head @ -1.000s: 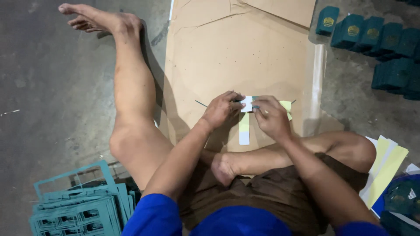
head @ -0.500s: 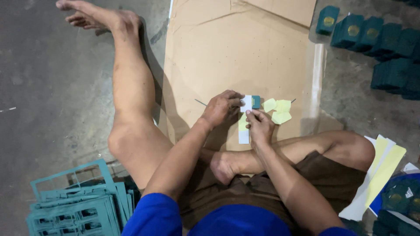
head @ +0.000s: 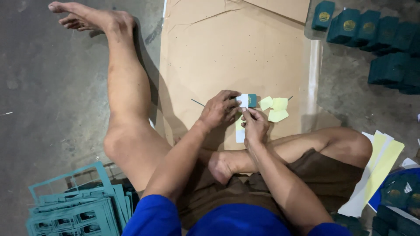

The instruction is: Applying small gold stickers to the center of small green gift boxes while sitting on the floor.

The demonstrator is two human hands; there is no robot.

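Cardboard [head: 227, 48] lay flat on the grey concrete floor [head: 48, 100], and over it both forearms reached forward from the seated person's lap. Left hand [head: 218, 110] curled its fingers closed around a small teal and white card [head: 247, 100]; right hand [head: 255, 126] pinched the card's lower edge from below, fingers shut on it. Yellow paper scraps [head: 274, 108] sat just beside it. Teal booklets [head: 376, 39] were stacked at the far right, teal cut-out frames [head: 74, 209] near the left knee.

Teal boxes with round gold emblems [head: 372, 39] top right, small teal-white box [head: 247, 100] between hands
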